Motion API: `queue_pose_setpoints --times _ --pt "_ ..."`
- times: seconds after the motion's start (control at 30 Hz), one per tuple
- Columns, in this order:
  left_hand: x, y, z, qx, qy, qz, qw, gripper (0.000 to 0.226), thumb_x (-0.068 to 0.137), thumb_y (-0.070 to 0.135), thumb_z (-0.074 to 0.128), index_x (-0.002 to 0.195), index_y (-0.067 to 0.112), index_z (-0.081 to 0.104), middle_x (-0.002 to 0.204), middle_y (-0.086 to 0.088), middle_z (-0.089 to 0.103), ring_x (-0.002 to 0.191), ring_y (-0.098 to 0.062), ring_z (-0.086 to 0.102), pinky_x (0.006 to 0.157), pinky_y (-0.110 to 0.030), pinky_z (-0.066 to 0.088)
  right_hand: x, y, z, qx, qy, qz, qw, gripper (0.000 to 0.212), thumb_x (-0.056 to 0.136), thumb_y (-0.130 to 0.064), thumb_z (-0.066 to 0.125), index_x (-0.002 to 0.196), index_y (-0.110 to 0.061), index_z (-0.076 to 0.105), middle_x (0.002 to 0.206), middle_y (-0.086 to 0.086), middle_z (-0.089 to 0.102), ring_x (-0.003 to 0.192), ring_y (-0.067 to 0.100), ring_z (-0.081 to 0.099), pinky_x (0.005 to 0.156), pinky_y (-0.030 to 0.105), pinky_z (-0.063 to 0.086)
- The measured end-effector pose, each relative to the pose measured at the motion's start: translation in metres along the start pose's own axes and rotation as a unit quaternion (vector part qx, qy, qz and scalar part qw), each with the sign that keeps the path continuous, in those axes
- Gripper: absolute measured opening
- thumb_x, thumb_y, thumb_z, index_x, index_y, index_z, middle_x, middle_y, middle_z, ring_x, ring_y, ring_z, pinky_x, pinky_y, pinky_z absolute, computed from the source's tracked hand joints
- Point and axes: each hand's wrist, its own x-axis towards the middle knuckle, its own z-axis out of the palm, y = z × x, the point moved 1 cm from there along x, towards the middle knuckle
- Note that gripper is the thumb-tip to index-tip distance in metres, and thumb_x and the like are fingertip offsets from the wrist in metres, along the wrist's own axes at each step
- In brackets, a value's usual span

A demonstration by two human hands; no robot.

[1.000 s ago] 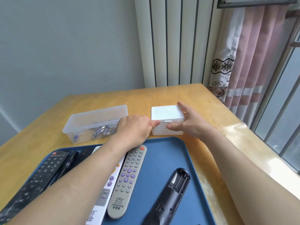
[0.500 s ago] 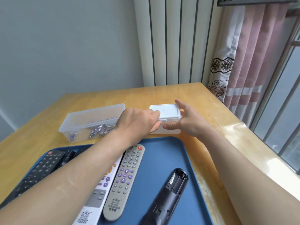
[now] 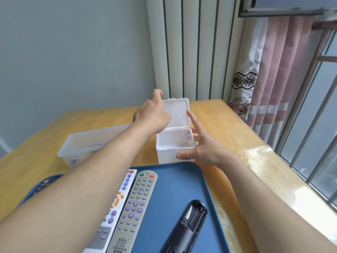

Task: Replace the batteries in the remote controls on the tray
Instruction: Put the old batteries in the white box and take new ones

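Note:
A small white plastic box point(image 3: 175, 154) stands on the table just behind the blue tray point(image 3: 182, 181). Its hinged lid point(image 3: 179, 112) stands upright, and my left hand point(image 3: 152, 115) holds it at the left edge. My right hand point(image 3: 206, 148) rests against the box, thumb on the front wall and straight fingers spread along the right side. I see nothing inside the box. On the tray lie a white remote point(image 3: 112, 218), a grey remote point(image 3: 135, 210) and a black remote point(image 3: 187, 225) on its face, its battery bay uncovered and empty.
A long clear bin point(image 3: 87, 141) with several batteries point(image 3: 73, 162) sits left of the box, partly behind my left forearm. Another dark remote point(image 3: 43, 182) peeks out at the tray's left end. The table's right edge runs along a window and curtain point(image 3: 269, 84).
My left hand has swung the box lid from shut to fully upright. My right hand's fingers have spread out along the box's right side.

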Motion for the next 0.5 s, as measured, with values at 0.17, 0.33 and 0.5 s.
queue_pose_setpoints --times 0.17,0.33,0.5 --pt "-0.007 -0.008 0.009 -0.194 -0.158 0.019 0.968 0.048 0.088 -0.001 0.037 0.128 0.025 0.044 0.097 -0.001 0.053 0.088 -0.019 0.049 0.073 -0.028 0.039 0.004 0.001 -0.001 -0.044 -0.005 0.046 0.998 0.122 0.065 -0.019 0.090 0.156 -0.025 0.007 0.148 -0.006 0.031 0.130 0.013 0.039 0.104 0.028 0.040" --pt "-0.020 -0.006 0.013 -0.183 -0.219 0.109 0.952 0.039 0.087 -0.003 0.054 0.107 0.030 0.061 0.089 0.004 0.062 0.088 -0.011 0.061 0.083 -0.025 0.050 0.007 -0.001 -0.001 -0.085 -0.007 0.057 0.995 0.119 0.063 -0.028 0.090 0.156 -0.019 0.015 0.153 -0.005 0.025 0.139 0.017 0.033 0.111 0.040 0.037" --pt "-0.027 -0.008 0.007 -0.177 -0.136 0.090 0.971 0.041 0.089 -0.004 0.048 0.102 0.030 0.067 0.097 0.003 0.070 0.096 -0.013 0.065 0.087 -0.031 0.054 0.006 -0.002 -0.003 -0.090 -0.007 0.063 0.994 0.116 0.065 -0.028 0.089 0.155 -0.019 0.018 0.152 -0.004 0.029 0.138 0.017 0.035 0.111 0.040 0.038"
